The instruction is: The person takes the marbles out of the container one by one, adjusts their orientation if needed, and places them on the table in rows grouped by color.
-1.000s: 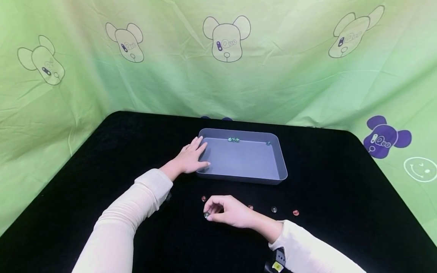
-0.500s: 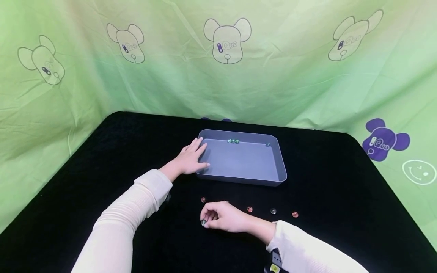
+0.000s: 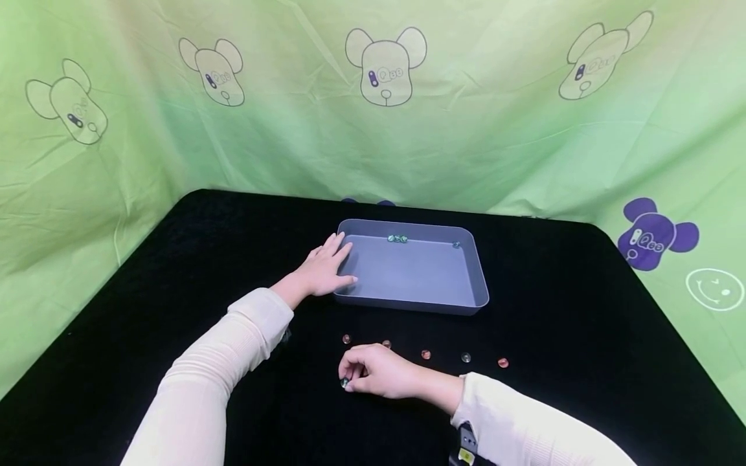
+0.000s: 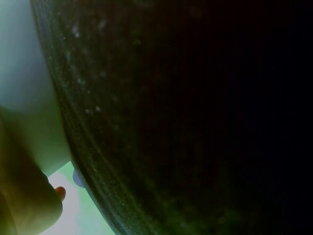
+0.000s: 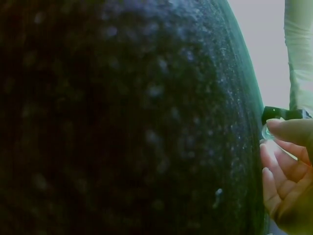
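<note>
Between thumb and fingertip of my right hand [image 3: 381, 371] a small clear glass marble [image 3: 344, 383] is pinched, low over the black cloth. In the right wrist view that marble [image 5: 267, 132] looks greenish, held at the tip of the thumb. My left hand [image 3: 319, 272] rests with spread fingers on the left rim of a grey rectangular tray [image 3: 416, 278]. Green marbles [image 3: 397, 239] lie along the tray's back wall, and another marble [image 3: 457, 244] sits near its back right corner. The left wrist view shows only part of the left hand [image 4: 29, 205], dark and blurred.
In front of the tray a loose row of marbles crosses the cloth: a reddish one [image 3: 346, 338], one partly behind the right hand [image 3: 387, 343], another reddish one [image 3: 426, 355], a clear one [image 3: 465, 357] and an orange-red one [image 3: 503, 363]. A green curtain [image 3: 280, 149] encloses the table.
My right hand has moved slightly left and nearer to me with the pinched marble, uncovering marbles of the row behind it. The left hand and the tray have stayed in place.
</note>
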`<action>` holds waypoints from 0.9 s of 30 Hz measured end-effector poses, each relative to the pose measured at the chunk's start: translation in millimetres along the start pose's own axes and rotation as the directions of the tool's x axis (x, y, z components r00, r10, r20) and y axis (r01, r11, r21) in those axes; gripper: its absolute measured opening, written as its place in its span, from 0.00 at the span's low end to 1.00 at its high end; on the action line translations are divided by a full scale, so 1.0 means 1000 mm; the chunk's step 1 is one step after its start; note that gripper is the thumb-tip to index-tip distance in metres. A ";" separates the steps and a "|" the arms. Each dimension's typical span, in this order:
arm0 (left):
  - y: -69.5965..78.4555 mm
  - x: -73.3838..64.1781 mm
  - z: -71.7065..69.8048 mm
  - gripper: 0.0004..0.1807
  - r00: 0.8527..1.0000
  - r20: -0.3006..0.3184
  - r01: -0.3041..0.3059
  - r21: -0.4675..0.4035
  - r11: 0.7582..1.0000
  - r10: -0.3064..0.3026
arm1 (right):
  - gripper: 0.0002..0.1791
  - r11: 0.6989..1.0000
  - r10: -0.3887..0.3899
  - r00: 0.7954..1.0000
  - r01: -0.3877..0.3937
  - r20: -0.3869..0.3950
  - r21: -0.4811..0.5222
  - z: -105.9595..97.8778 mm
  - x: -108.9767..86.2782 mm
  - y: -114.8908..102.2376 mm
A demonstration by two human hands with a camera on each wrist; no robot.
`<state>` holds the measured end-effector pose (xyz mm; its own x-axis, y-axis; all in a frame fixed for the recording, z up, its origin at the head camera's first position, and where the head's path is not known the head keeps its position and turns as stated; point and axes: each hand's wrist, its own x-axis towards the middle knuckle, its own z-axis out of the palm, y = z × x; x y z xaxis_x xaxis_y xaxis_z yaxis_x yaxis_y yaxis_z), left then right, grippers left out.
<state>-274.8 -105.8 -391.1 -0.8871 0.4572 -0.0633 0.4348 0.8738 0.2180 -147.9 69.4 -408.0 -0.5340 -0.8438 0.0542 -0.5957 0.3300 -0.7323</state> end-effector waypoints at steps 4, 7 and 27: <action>0.000 0.000 0.001 0.41 1.000 0.000 -0.002 -0.001 1.000 0.002 | 0.07 0.998 -0.019 1.000 0.019 0.005 -0.057 0.002 0.000 0.000; -0.001 0.000 0.002 0.41 1.000 -0.003 -0.004 0.004 1.000 0.004 | 0.07 0.995 -0.028 0.999 0.030 0.015 -0.095 0.001 0.001 -0.001; -0.001 0.001 0.000 0.41 1.000 0.007 0.008 0.000 1.000 -0.008 | 0.08 0.999 -0.004 1.000 0.004 -0.010 -0.047 -0.012 -0.006 -0.009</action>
<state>-276.2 -106.1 -391.5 -0.8895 0.4513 -0.0718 0.4276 0.8775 0.2172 -146.7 76.3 -393.3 -0.5377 -0.8407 0.0641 -0.6251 0.3465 -0.6994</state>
